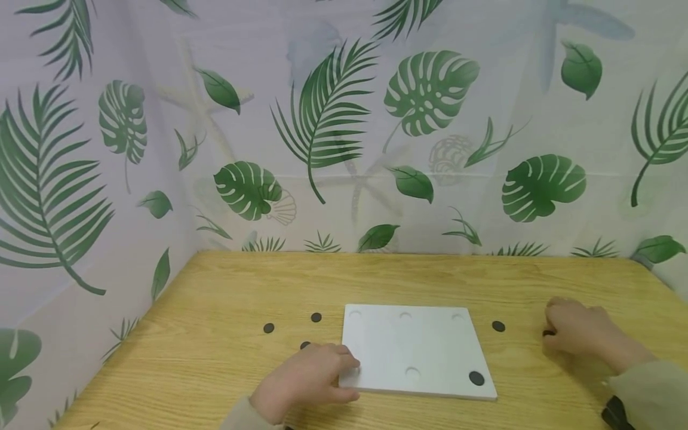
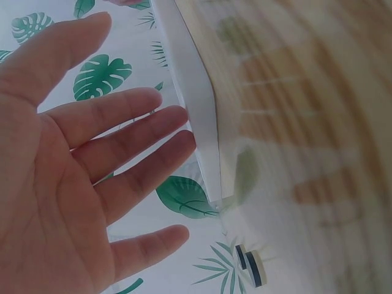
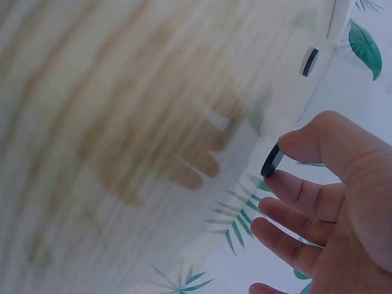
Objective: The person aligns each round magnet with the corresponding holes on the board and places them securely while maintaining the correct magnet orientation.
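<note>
A white board (image 1: 411, 343) with several shallow round recesses lies on the table in the head view. One black disc (image 1: 476, 378) sits at its near right corner. My left hand (image 1: 314, 376) rests at the board's near left corner, covering that corner; in the left wrist view its fingers (image 2: 144, 128) are spread loosely, with tips at the board's edge. To the right of the board, my right hand (image 1: 583, 331) pinches another black disc (image 3: 272, 160) between thumb and index finger, the disc tilted on edge close to the tabletop. The other right fingers are loosely bent.
Left of the board lie black discs (image 1: 269, 328), one of them partly hidden behind my left hand. A single disc (image 1: 498, 326) lies between the board and my right hand. A leaf-printed cloth (image 1: 344, 227) stands behind the wooden table (image 1: 242, 286) and along its left side.
</note>
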Available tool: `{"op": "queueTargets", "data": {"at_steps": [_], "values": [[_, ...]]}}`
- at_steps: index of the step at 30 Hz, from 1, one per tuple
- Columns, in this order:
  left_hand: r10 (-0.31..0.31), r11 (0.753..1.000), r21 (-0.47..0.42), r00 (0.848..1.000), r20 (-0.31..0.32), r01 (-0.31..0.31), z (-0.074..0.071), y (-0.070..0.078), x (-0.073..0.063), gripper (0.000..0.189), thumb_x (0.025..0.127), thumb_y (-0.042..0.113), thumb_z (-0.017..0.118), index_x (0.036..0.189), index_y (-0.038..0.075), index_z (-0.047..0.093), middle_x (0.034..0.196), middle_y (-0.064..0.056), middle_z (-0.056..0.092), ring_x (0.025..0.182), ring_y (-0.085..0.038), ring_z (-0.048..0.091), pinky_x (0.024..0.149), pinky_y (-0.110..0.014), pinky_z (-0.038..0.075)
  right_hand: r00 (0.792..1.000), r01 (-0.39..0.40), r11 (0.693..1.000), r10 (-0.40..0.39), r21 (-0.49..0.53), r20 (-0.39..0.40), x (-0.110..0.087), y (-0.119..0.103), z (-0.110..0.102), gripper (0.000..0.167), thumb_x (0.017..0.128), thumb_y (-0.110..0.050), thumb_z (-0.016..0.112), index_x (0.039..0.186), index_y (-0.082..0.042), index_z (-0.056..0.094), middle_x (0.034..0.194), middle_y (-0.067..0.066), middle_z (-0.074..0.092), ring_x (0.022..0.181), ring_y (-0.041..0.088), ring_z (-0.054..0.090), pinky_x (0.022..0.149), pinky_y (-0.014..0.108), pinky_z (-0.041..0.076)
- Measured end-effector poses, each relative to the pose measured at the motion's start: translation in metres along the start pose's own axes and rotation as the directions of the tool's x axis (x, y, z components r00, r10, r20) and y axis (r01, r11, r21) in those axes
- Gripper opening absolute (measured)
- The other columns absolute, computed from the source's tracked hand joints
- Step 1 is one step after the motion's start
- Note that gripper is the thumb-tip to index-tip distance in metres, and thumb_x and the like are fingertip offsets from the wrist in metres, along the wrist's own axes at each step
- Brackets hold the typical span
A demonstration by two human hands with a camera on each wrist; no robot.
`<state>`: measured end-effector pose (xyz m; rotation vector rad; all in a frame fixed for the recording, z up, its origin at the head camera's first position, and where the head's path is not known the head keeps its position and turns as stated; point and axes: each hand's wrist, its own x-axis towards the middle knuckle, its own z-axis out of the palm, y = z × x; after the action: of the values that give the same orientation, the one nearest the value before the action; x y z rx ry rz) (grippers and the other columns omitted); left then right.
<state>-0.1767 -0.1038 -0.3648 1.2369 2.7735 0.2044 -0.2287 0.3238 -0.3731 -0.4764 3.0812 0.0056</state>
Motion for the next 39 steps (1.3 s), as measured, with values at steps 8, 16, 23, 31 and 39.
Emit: {"op": "queueTargets", "data": {"at_steps": [8,16,23,31,39], "values": [[0.006,1.000,0.015,1.000,-0.009,-0.006,-0.001,0.001,-0.001,0.034,0.080,0.038,0.062,0.102,0.012,0.064,0.090,0.008,0.057,0.077,-0.002,0.050,0.066,-0.016,0.040,0.997,0.040,0.999,-0.042,-0.033,-0.060,0.004,-0.007,-0.003,0.024,0.069,-0.020,0.064,0.058,-0.015,0.043,0.081,0.003,0.050,0.062,0.016,0.041,0.051,0.047,0.033],[0.000,1.000,0.017,1.000,-0.004,0.000,-0.001,0.002,-0.001,0.035,0.080,0.038,0.062,0.103,0.012,0.064,0.090,0.008,0.057,0.078,-0.002,0.050,0.067,-0.016,0.041,0.995,0.057,0.997,-0.061,-0.043,-0.082,0.005,-0.016,-0.009,0.022,0.067,-0.019,0.063,0.059,-0.015,0.043,0.083,0.004,0.050,0.064,0.017,0.039,0.050,0.042,0.031],[-0.008,1.000,0.004,1.000,0.005,0.008,-0.001,0.001,-0.001,0.036,0.080,0.039,0.062,0.104,0.012,0.064,0.092,0.008,0.057,0.079,-0.002,0.051,0.068,-0.016,0.041,0.990,0.076,0.996,-0.082,-0.055,-0.116,0.006,-0.026,-0.014,0.021,0.067,-0.020,0.065,0.060,-0.015,0.045,0.092,0.011,0.054,0.073,0.024,0.048,0.050,0.043,0.034],[-0.005,1.000,-0.004,1.000,0.006,0.005,0.000,0.001,0.000,0.036,0.080,0.038,0.062,0.104,0.012,0.064,0.092,0.007,0.058,0.079,-0.002,0.051,0.068,-0.017,0.041,0.986,0.092,0.994,-0.100,-0.064,-0.134,0.010,-0.032,-0.016,0.019,0.066,-0.020,0.064,0.060,-0.016,0.046,0.088,0.006,0.053,0.071,0.021,0.047,0.050,0.043,0.035],[-0.014,1.000,-0.027,1.000,0.004,0.015,0.000,0.001,0.000,0.036,0.080,0.038,0.062,0.104,0.011,0.065,0.091,0.007,0.058,0.076,0.000,0.050,0.066,-0.015,0.041,0.986,0.096,0.992,-0.107,-0.082,-0.129,0.016,-0.035,-0.015,0.017,0.066,-0.021,0.064,0.059,-0.017,0.048,0.101,0.017,0.055,0.092,0.039,0.050,0.059,0.058,0.038]]}}
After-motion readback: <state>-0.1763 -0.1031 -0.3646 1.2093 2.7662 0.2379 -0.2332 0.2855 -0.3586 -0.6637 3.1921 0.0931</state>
